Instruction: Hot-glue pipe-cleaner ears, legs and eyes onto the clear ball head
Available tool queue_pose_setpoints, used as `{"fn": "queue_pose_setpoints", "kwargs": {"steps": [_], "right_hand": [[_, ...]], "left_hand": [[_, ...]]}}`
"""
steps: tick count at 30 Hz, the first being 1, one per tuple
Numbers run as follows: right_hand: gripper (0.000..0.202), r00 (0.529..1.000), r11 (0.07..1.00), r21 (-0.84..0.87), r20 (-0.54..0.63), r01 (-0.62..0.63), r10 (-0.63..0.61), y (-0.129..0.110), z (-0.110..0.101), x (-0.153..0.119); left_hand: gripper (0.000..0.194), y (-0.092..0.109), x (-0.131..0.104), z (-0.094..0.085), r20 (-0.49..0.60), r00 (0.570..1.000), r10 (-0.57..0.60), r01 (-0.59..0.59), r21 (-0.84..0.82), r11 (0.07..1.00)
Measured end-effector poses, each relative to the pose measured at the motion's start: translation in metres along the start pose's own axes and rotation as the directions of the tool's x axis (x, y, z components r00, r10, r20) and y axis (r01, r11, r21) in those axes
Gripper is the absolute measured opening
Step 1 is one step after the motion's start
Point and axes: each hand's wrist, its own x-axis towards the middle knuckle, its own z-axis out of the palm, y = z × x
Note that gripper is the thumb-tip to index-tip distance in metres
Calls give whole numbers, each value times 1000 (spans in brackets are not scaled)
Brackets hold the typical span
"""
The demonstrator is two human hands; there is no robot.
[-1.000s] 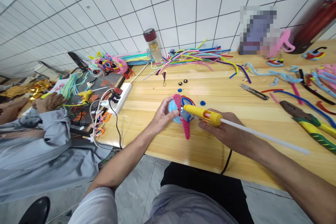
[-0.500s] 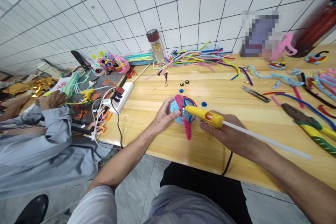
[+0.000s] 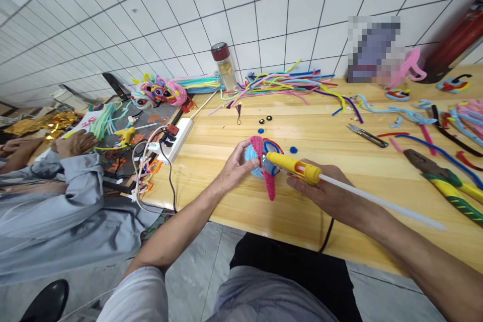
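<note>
Gluing, it seems to me, is the step in hand and the next move calls for steady aim, with the left hand [image 3: 237,168], fingers half curled, clasping the blue-and-pink craft piece [image 3: 268,181] over the wooden table [image 3: 219,133] and the right hand [image 3: 328,188] wrapped round the yellow glue gun [image 3: 296,166].

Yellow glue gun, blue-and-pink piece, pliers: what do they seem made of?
Glue gun: probably hard plastic, from its smooth, evenly yellow look. Blue-and-pink piece: seemingly fuzzy pipe cleaner, from its matte, ridged rows; other parts unclear. Pliers: likely metal at the dull dark head; the yellow-and-green handles look plastic or rubber.
</note>
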Motion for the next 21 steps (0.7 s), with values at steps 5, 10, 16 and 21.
{"fn": "queue_pose_setpoints", "kwargs": {"steps": [5, 10, 16, 21], "right_hand": [[26, 999, 998, 47, 6, -33, 33, -3, -1, 0], [24, 999, 998, 45, 12, -53, 53, -4, -1, -1], [23, 999, 998, 47, -5, -32, 32, 0, 1, -1], [22, 1000, 999, 51, -8, -17, 18, -1, 1, -1]], "left_hand": [[63, 0, 0, 0, 1, 1000, -2, 2, -3, 1000], [64, -1, 0, 0, -11, 1000, -1, 1, -13, 1000], [64, -1, 0, 0, 0, 1000, 11, -11, -14, 1000], [65, -2, 0, 0, 13, 1000, 19, -19, -26, 999]]}}
